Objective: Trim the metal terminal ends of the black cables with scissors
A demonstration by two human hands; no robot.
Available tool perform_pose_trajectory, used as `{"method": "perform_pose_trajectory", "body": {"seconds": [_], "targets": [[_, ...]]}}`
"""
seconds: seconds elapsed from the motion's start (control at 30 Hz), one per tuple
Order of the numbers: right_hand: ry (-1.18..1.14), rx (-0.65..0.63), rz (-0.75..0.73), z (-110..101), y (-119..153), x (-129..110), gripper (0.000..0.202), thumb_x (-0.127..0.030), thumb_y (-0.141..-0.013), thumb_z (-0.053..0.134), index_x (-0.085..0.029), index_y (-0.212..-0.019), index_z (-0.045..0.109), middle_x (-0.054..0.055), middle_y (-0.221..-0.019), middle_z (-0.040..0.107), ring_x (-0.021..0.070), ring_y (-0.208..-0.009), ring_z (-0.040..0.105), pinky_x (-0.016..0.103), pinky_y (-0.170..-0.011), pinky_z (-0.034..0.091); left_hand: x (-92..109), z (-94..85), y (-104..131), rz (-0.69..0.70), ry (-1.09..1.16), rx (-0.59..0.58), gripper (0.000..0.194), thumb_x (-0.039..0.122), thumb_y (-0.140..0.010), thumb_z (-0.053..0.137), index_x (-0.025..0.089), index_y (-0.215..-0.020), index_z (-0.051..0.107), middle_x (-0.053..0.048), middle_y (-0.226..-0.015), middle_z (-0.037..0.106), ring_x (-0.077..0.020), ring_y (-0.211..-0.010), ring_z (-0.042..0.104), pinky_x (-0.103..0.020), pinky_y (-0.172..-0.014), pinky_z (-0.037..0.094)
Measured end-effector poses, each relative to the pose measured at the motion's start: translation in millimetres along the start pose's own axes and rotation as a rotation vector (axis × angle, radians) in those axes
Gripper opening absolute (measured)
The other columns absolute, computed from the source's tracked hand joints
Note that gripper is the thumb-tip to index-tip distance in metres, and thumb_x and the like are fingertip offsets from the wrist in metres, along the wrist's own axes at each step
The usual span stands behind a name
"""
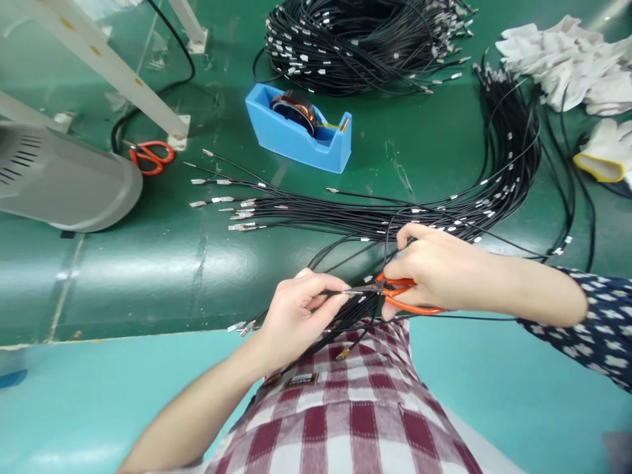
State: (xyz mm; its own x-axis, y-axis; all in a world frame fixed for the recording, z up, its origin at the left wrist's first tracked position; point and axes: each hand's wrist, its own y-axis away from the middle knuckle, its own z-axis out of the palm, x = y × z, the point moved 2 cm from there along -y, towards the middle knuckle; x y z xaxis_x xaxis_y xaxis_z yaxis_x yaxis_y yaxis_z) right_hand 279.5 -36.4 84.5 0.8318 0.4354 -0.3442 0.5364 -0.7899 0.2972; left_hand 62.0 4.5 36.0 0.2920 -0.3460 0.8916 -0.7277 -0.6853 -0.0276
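Observation:
Between thumb and fingers, my left hand (303,306) pinches the end of a thin black cable. My right hand (427,270) is closed around the orange handles of a pair of scissors (415,308). Their dark blades point left and meet the cable end at my left fingertips; whether they cut into it I cannot tell. Under both hands a bunch of black cables (363,306) hangs over the table edge onto my lap. Just beyond lies a long bundle of black cables (316,209) with white tags and metal-tipped ends, curving up to the right.
A blue tape dispenser (301,148) with amber tape stands mid-table. Behind it lies a big cable coil (345,49). White gloves (567,59) lie far right. Orange-handled scissors (153,157) rest at left beside a grey machine housing (64,178) and a white metal leg (118,72).

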Motion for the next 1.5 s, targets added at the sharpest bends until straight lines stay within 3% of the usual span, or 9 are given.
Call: {"method": "perform_pose_trajectory", "body": {"seconds": [0.17, 0.3, 0.6, 0.9, 1.03, 1.23, 1.3, 1.4, 1.5], "targets": [[0.048, 0.096, -0.007, -3.1, 2.3, -1.0, 0.05, -0.057, -0.09, 0.056, -0.02, -0.057, 0.058, -0.005, -0.047, 0.058, 0.0084, -0.044, 0.027, 0.036, -0.091, 0.032, 0.6, -2.0, -1.0, 0.013, -0.035, -0.025, 0.012, 0.024, -0.091, 0.063, 0.019, -0.086, 0.073, -0.002, -0.074, 0.075, -0.0119, -0.062, 0.06, -0.024, -0.061, 0.045], [0.08, 0.057, 0.02, -7.6, 1.5, -5.8, 0.05, -0.056, -0.092, 0.053, -0.021, -0.056, 0.059, -0.003, -0.048, 0.059, 0.0091, -0.044, 0.031, 0.038, -0.09, 0.032, 0.8, -1.8, -2.6, 0.027, -0.077, -0.012, 0.01, 0.023, -0.09, 0.063, 0.019, -0.086, 0.072, 0.0, -0.066, 0.073, -0.012, -0.057, 0.057, -0.025, -0.061, 0.044], [0.205, -0.031, -0.043, -5.5, 3.6, -12.0, 0.045, -0.029, -0.096, 0.047, -0.021, -0.053, 0.059, 0.001, -0.06, 0.066, 0.0116, -0.045, 0.034, 0.042, -0.087, 0.032, 1.6, 0.2, -1.2, 0.051, -0.046, 0.025, 0.009, 0.02, -0.089, 0.064, 0.019, -0.086, 0.072, 0.0, -0.072, 0.076, -0.0121, -0.061, 0.059, -0.025, -0.061, 0.044], [0.125, 0.05, 0.056, -7.9, 3.3, -8.4, 0.047, -0.056, -0.089, 0.057, -0.02, -0.058, 0.061, -0.001, -0.05, 0.062, 0.0103, -0.045, 0.039, 0.041, -0.094, 0.031, 1.3, 0.2, -3.4, 0.043, -0.054, -0.008, 0.011, 0.023, -0.09, 0.064, 0.019, -0.087, 0.073, -0.002, -0.072, 0.075, -0.0119, -0.06, 0.059, -0.024, -0.061, 0.045], [0.169, 0.043, 0.024, -5.8, 3.1, -11.4, 0.045, -0.048, -0.091, 0.055, -0.021, -0.055, 0.058, 0.0, -0.051, 0.063, 0.0117, -0.044, 0.038, 0.042, -0.092, 0.032, 0.9, 0.2, -2.1, 0.049, -0.06, 0.008, 0.01, 0.022, -0.09, 0.064, 0.018, -0.087, 0.073, -0.002, -0.071, 0.075, -0.0108, -0.058, 0.058, -0.024, -0.06, 0.044], [0.248, 0.036, -0.021, -0.9, 3.0, -13.0, 0.028, -0.02, -0.086, 0.057, -0.019, -0.058, 0.057, -0.001, -0.051, 0.061, 0.0091, -0.042, 0.03, 0.042, -0.088, 0.037, -1.0, 3.5, 0.6, 0.064, -0.039, 0.019, 0.009, 0.018, -0.089, 0.064, 0.015, -0.087, 0.073, -0.002, -0.071, 0.073, -0.0109, -0.06, 0.059, -0.022, -0.059, 0.045], [0.122, 0.041, 0.045, 3.2, 2.5, -9.8, 0.033, -0.027, -0.088, 0.058, -0.019, -0.056, 0.054, -0.001, -0.049, 0.057, 0.0099, -0.045, 0.033, 0.04, -0.082, 0.04, -2.1, 2.7, 0.9, 0.041, -0.02, 0.033, 0.009, 0.018, -0.088, 0.064, 0.016, -0.087, 0.073, -0.002, -0.072, 0.073, -0.0116, -0.062, 0.06, -0.022, -0.058, 0.046], [-0.417, 0.03, 0.201, 15.9, 1.4, -0.2, 0.045, -0.047, -0.09, 0.057, -0.02, -0.055, 0.049, -0.003, -0.047, 0.052, 0.0116, -0.048, 0.043, 0.03, -0.059, 0.039, -3.5, -0.4, 0.8, -0.009, 0.035, 0.041, 0.009, 0.02, -0.089, 0.064, 0.017, -0.087, 0.072, -0.002, -0.074, 0.073, -0.0118, -0.063, 0.06, -0.022, -0.06, 0.047], [-0.88, 0.085, 0.381, 29.7, -0.7, 11.1, 0.042, -0.055, -0.087, 0.06, -0.019, -0.065, 0.057, -0.003, -0.051, 0.055, 0.0112, -0.048, 0.049, 0.025, -0.049, 0.036, -3.8, -2.3, -0.1, -0.031, 0.101, 0.011, 0.01, 0.022, -0.09, 0.063, 0.018, -0.087, 0.072, -0.002, -0.076, 0.072, -0.0116, -0.063, 0.061, -0.022, -0.061, 0.048]]}}
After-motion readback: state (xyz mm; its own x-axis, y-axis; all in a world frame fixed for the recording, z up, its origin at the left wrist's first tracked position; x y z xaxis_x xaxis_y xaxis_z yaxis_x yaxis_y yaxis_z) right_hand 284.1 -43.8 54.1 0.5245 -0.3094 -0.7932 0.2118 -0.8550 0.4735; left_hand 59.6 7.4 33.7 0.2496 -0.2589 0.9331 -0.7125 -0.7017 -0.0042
